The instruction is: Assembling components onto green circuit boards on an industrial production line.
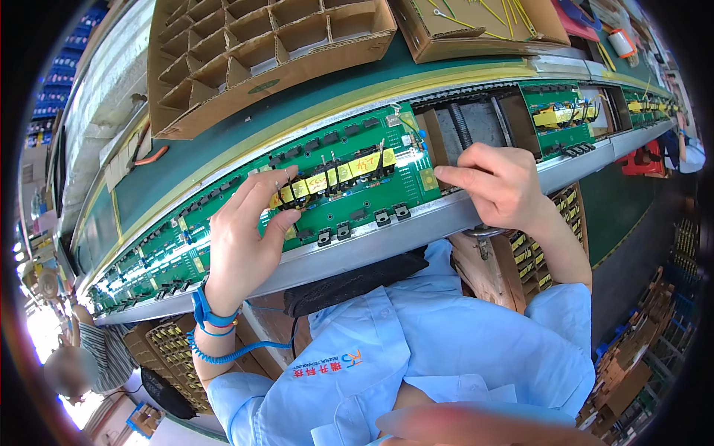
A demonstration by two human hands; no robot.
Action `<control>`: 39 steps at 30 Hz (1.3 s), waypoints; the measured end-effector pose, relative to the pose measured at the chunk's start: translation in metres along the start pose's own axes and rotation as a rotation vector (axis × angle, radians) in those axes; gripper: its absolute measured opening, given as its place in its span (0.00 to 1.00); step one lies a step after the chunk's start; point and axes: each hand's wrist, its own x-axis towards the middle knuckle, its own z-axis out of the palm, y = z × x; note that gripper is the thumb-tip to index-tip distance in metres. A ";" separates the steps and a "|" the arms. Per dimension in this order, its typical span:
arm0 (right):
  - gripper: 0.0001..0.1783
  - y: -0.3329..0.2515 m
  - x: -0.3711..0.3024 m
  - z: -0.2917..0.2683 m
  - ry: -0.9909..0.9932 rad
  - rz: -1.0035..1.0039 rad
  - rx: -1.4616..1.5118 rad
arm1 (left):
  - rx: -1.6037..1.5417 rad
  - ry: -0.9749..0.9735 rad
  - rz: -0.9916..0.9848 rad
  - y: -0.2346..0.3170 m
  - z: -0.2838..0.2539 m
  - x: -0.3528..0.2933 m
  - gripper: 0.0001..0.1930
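A green circuit board (346, 208) lies in a metal rail in front of me, carrying a row of yellow-taped transformers (338, 177) with black leads standing up. My left hand (249, 230) is closed, thumb and fingers on either side of the leftmost yellow-taped transformer. My right hand (502, 186) is curled at the board's right end. Its index fingertip meets the board edge beside a small yellow component (428, 179); the other fingers are bent under. Black transistors (383, 217) line the board's near edge. A blue coiled-cord wrist strap (204, 308) circles my left wrist.
Beyond the rail stand a divided cardboard box (275, 82) and a carton of yellow wires (476, 37). More boards (558, 111) sit along the rail on both sides. Orange-handled pliers (151, 156) lie at left. Trays of yellow parts (532, 260) are below. Another person (104, 353) is at far left.
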 end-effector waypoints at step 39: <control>0.33 -0.061 -0.017 -0.005 -0.473 0.089 -0.555 | -0.357 -0.271 0.291 0.049 0.058 0.066 0.31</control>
